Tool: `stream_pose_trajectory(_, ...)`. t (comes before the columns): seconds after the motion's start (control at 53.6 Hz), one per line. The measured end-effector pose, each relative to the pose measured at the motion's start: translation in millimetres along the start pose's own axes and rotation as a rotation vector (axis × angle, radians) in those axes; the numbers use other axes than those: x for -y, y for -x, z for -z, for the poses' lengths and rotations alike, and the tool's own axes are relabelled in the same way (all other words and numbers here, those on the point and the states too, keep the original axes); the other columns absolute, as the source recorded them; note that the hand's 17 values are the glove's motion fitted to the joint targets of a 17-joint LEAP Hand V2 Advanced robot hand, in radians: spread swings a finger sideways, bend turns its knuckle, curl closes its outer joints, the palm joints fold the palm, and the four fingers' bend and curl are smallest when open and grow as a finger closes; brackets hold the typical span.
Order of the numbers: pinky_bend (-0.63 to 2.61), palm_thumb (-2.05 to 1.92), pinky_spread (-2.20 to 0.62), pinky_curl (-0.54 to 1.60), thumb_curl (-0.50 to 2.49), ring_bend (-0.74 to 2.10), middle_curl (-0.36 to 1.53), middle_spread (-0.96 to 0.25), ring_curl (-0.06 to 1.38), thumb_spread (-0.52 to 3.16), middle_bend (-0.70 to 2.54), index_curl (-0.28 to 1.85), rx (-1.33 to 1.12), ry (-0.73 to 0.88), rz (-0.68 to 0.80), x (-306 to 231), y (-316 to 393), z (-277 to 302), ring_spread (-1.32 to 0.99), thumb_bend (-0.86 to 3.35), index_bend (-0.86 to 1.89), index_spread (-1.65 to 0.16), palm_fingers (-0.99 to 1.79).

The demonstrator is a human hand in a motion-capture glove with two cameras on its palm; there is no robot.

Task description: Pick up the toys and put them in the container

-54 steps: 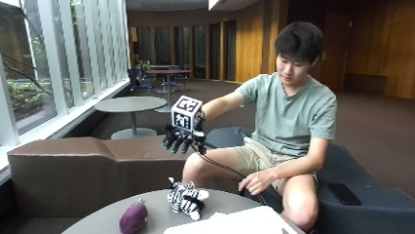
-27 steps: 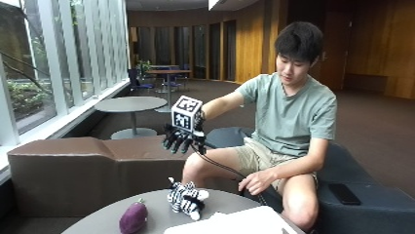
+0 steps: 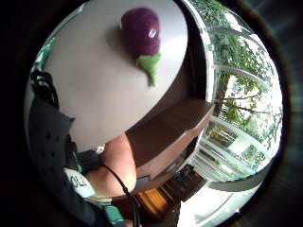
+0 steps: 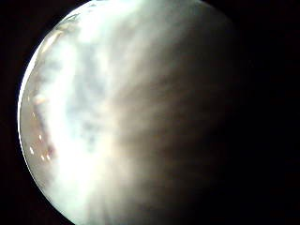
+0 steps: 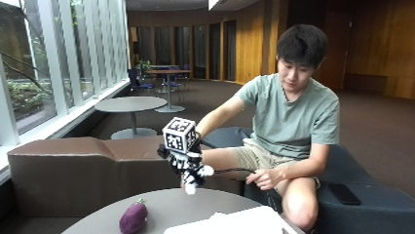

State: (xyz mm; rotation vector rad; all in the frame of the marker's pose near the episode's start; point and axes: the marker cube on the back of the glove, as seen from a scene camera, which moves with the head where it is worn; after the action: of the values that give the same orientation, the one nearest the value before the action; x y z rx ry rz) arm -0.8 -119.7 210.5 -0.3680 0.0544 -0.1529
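The gloved right hand [image 5: 187, 165] grips a black-and-white striped plush toy [image 5: 195, 178] above the round grey worktop [image 5: 170, 208], beside the purple plush eggplant [image 5: 133, 217]; the white container [image 5: 236, 224] nearby shows nothing inside.

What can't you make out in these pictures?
Outside view: the black-and-white toy is mostly hidden by the gloved right hand gripping it.
Outside view: the white container is cut off by the bottom edge; its inside is unseen.
Thumb side palm view: only a pale blur close against the camera.
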Motion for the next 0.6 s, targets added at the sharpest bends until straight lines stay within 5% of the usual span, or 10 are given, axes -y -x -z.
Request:
stream_pose_trajectory(0.317,1.02,0.69,-0.37,0.54,0.92,1.18,0.74,-0.17,0.65,0.28,1.06,0.67,-0.052,-0.208,0.045,-7,50,153,-0.36,0.07,0.95,-0.23,1.07)
stream_pose_trajectory(0.597,1.04,0.69,-0.37,0.55,1.00,1.18,0.76,-0.16,0.66,0.21,1.07,0.75,-0.026,-0.321,0.072,54,169,241,-0.36,0.05,0.93,-0.23,1.06)
